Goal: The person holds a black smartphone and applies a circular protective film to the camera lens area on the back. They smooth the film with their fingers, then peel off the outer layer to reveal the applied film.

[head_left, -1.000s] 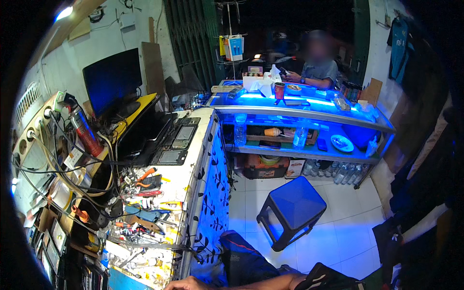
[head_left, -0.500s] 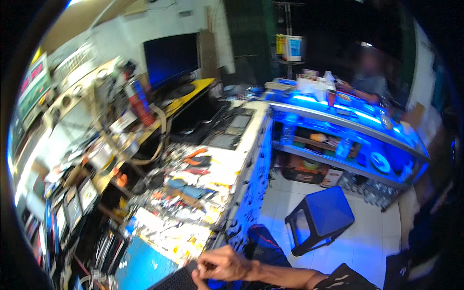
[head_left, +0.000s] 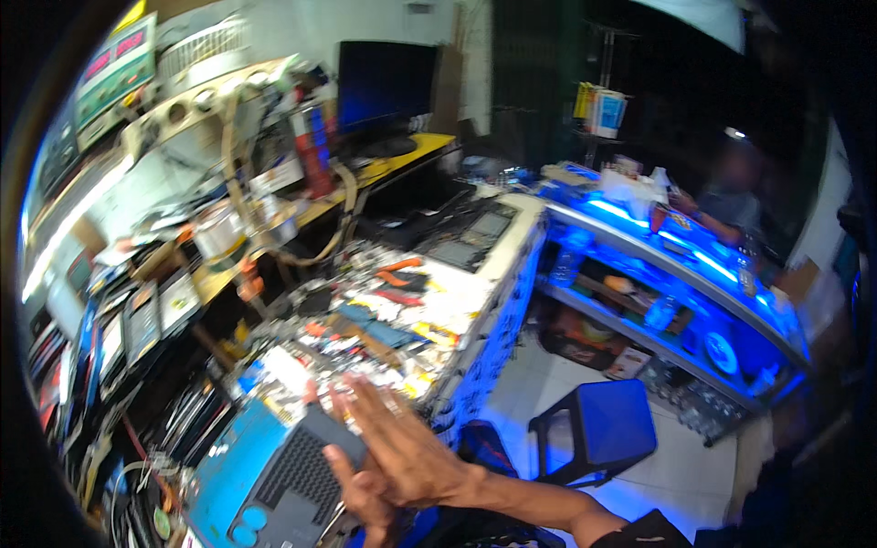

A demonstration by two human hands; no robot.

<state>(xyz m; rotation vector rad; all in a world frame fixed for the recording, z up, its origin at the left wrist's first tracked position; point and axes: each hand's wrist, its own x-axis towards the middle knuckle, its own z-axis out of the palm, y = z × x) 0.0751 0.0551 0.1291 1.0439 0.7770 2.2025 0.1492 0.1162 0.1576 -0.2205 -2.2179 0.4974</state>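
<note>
A dark laptop keyboard section (head_left: 297, 475) lies at the lower middle, on a blue work mat (head_left: 228, 447). Two round blue patches show on its near part. My right hand (head_left: 406, 452) is over its right edge, fingers stretched out and slightly blurred, apparently holding nothing. Close against it, my left hand (head_left: 370, 502) is partly covered by the right. One of its digits sticks up beside the keys, and its other fingers are mostly hidden. Whether either hand touches the laptop cannot be made out.
Beyond the mat, the bright bench carries orange-handled pliers (head_left: 399, 271), a blue cloth-like piece (head_left: 379, 327) and many small parts. A monitor (head_left: 385, 96) stands behind. Right of the bench are a stool (head_left: 607, 425) and a blue-lit counter (head_left: 639, 224), with a person (head_left: 731, 205) behind it.
The view has shifted, so more of the keyboard section shows. My right hand was bent at its dark corner; now its fingers are straightened. More of my left hand has come into view.
</note>
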